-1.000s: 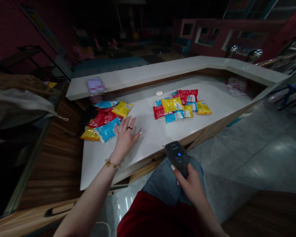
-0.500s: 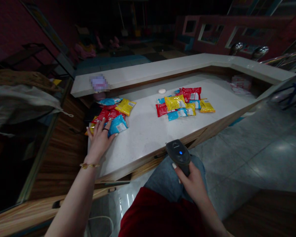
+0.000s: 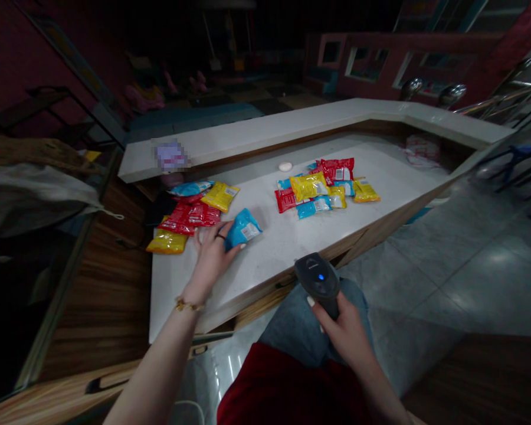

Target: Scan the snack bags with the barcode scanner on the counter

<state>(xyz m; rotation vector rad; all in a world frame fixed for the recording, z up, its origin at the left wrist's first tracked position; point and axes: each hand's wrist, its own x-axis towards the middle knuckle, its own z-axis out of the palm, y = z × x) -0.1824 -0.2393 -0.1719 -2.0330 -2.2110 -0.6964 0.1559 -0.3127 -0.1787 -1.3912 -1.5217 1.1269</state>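
Observation:
My left hand (image 3: 211, 255) grips a blue snack packet (image 3: 244, 228) by its left end, just over the white counter (image 3: 265, 254). A white barcode label shows on the packet. To the left lies a pile with red packets (image 3: 188, 217), a yellow packet (image 3: 168, 242) in front, another yellow one (image 3: 220, 195) and a blue one (image 3: 190, 188) behind. My right hand (image 3: 346, 327) is wrapped around the handle of a black barcode scanner (image 3: 318, 277), whose blue light is lit. The scanner is held over my lap, in front of the counter edge.
A second heap of red, blue and yellow packets (image 3: 310, 186) lies mid-counter, with a white oval object (image 3: 285, 167) behind it. A raised ledge (image 3: 265, 131) runs along the back. At left are a pale cloth (image 3: 30, 198) and a wooden cabinet (image 3: 101, 295).
My left hand has moved right, carrying the blue packet away from the left pile. The scanner in my right hand has barely moved. The view has shifted slightly.

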